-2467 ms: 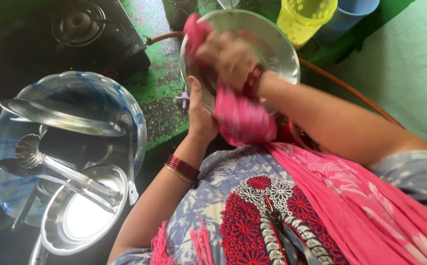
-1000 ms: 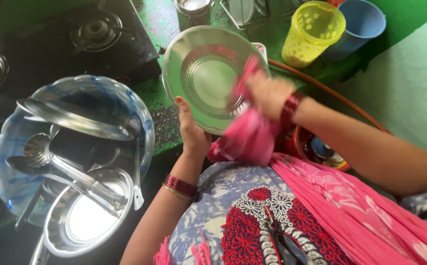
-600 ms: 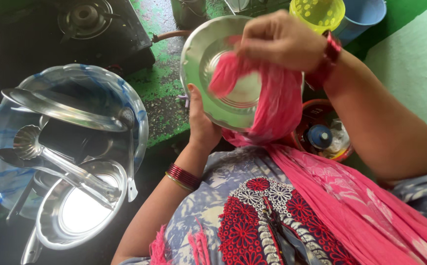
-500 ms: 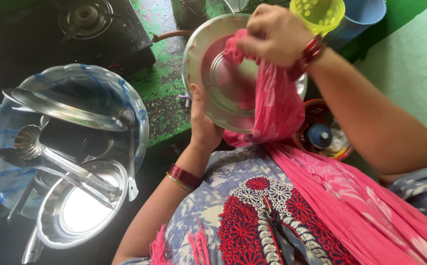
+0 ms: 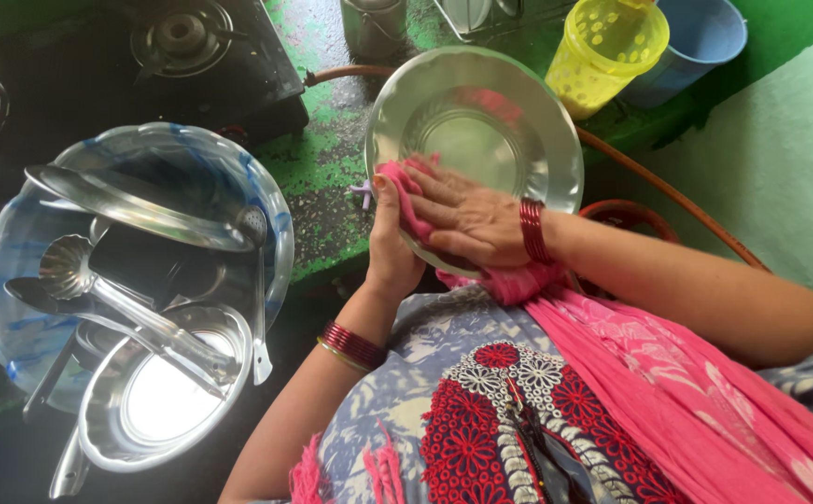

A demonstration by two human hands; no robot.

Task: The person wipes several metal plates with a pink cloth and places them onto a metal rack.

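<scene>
Basin: a large round blue-and-white plastic basin (image 5: 266, 201) is seen at the left, standing on the dark green desk (image 5: 327, 201); it is filled with steel ware
Steel ware in basin: a round steel dish (image 5: 159, 397), a steel ladle (image 5: 66, 266) and a flat steel lid (image 5: 136, 205) are piled together inside
Plate: a round shiny steel plate (image 5: 481, 121) is held tilted above the desk edge, in front of the body, its hollow face turned toward the camera
Stove: a black gas stove (image 5: 182, 37) is set at the top left
Cups: a yellow perforated plastic cup (image 5: 607, 51) is placed just beside a blue plastic cup (image 5: 705, 33), at the top right
Cloth: a pink cloth (image 5: 402, 187) is pressed against the plate's lower left part
Right hand (image 5: 467, 219): laid flat on the cloth, fingers stretched out, grip apart, nothing clamped
Left hand (image 5: 392, 252): grip clamped on the plate's lower rim, thumb on the front
</scene>
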